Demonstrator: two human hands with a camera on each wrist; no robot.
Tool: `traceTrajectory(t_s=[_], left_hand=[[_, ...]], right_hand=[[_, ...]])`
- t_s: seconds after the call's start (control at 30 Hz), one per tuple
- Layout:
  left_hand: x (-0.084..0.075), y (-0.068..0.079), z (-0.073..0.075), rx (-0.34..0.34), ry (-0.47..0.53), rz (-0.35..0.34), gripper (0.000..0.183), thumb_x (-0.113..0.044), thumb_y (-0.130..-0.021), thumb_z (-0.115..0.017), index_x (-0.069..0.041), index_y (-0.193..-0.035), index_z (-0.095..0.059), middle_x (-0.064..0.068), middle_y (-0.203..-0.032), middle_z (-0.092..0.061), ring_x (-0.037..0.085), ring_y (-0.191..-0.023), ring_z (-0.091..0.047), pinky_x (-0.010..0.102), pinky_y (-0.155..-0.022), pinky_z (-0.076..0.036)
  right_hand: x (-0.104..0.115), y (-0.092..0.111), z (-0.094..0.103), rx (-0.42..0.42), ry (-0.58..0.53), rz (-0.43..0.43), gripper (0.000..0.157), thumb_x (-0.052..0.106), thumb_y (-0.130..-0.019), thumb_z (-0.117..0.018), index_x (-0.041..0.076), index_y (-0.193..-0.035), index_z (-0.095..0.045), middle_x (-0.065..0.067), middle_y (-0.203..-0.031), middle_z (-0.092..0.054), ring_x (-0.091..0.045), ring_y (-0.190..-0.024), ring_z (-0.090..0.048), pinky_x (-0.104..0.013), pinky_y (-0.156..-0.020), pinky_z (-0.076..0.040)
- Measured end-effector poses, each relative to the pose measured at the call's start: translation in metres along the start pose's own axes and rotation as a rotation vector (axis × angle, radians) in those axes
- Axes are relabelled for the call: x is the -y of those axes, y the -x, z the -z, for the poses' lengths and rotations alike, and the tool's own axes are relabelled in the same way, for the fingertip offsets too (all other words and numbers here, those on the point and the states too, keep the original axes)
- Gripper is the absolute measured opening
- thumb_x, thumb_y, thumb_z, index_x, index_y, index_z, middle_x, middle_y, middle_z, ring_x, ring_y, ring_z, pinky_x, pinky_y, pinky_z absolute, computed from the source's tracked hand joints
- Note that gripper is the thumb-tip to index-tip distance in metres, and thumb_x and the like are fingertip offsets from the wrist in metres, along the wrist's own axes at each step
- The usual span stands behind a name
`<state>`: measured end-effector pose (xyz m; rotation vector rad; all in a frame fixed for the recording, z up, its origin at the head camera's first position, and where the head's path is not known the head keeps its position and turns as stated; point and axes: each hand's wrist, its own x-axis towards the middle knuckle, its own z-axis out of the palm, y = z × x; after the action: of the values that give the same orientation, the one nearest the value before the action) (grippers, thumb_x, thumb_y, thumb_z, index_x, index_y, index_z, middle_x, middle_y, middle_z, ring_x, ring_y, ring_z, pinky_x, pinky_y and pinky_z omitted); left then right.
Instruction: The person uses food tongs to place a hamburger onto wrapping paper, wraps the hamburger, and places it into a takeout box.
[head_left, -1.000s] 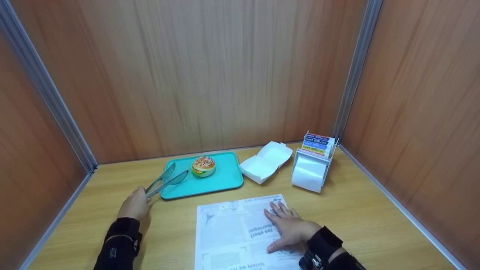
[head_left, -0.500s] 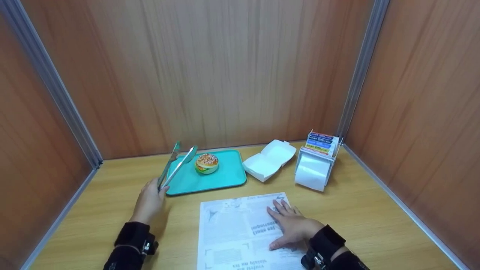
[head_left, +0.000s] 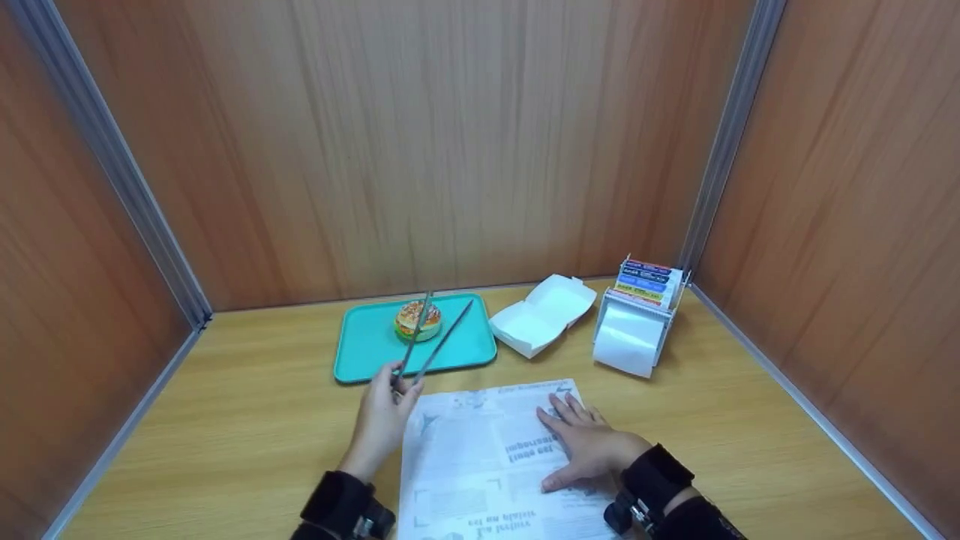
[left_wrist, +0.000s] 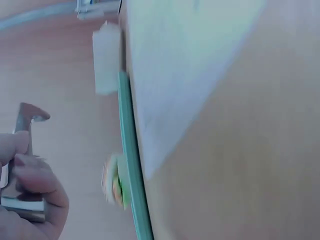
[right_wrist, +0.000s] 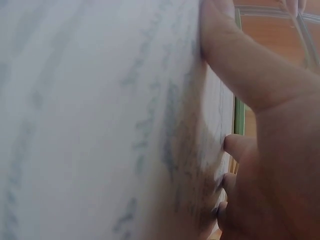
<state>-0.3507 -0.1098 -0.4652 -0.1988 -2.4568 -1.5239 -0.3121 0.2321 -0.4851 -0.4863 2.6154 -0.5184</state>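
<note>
My left hand (head_left: 384, 416) grips a pair of metal tongs (head_left: 439, 346) by the handle end, their two arms spread apart. In the head view one tong arm crosses in front of the burger (head_left: 409, 321), which sits on a turquoise tray (head_left: 360, 356). The left wrist view shows the fingers (left_wrist: 37, 180) curled round the tongs, with the burger (left_wrist: 116, 180) beyond. With fingers spread, my right hand (head_left: 592, 448) presses flat on a printed paper sheet (head_left: 465, 450). The right wrist view has the thumb and fingertips touching the sheet (right_wrist: 90, 125).
An opened white takeaway box (head_left: 544, 313) stands right of the tray. Farther right is a label dispenser (head_left: 631, 334) with a white roll and coloured strips. Wooden panels (head_left: 480, 150) enclose the table (head_left: 262, 420) at the back and both sides.
My left hand has moved right with the tongs, from the tray's left edge to its front. The tongs have lifted and turned. My right hand stays on the sheet.
</note>
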Motion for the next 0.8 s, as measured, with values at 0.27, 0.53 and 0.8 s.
traceTrajectory(t_s=[0.27,0.53,0.8], left_hand=[[-0.014,0.030,-0.035,-0.018,0.117,0.071,0.043,-0.009,-0.101,-0.074,0.000,-0.140,-0.058,0.007,-0.097,-0.066,0.017,-0.077,-0.056,0.024,-0.060,-0.049],[-0.017,0.033,-0.040,-0.033,0.093,-0.034,0.056,-0.009,-0.102,-0.072,0.005,-0.153,-0.050,0.002,-0.089,-0.060,0.011,-0.065,-0.047,0.022,-0.055,-0.041],[-0.016,0.031,-0.037,-0.044,0.195,-0.011,0.050,-0.010,-0.103,-0.072,0.000,-0.148,-0.052,0.004,-0.095,-0.062,0.013,-0.068,-0.048,0.022,-0.058,-0.042]], right_hand=[[0.000,0.002,-0.002,0.005,-0.010,-0.007,0.121,0.073,-0.082,-0.079,0.020,-0.172,-0.020,-0.016,-0.179,0.000,-0.042,-0.163,0.006,-0.068,-0.128,-0.003],[0.001,0.003,0.001,-0.013,-0.016,-0.009,0.122,0.073,-0.079,-0.081,0.019,-0.172,-0.022,-0.016,-0.179,-0.002,-0.042,-0.164,0.005,-0.065,-0.129,-0.001],[0.014,0.003,0.007,-0.018,0.024,-0.008,0.120,0.067,-0.079,-0.086,0.013,-0.170,-0.028,-0.021,-0.177,-0.010,-0.045,-0.163,-0.003,-0.067,-0.128,-0.009]])
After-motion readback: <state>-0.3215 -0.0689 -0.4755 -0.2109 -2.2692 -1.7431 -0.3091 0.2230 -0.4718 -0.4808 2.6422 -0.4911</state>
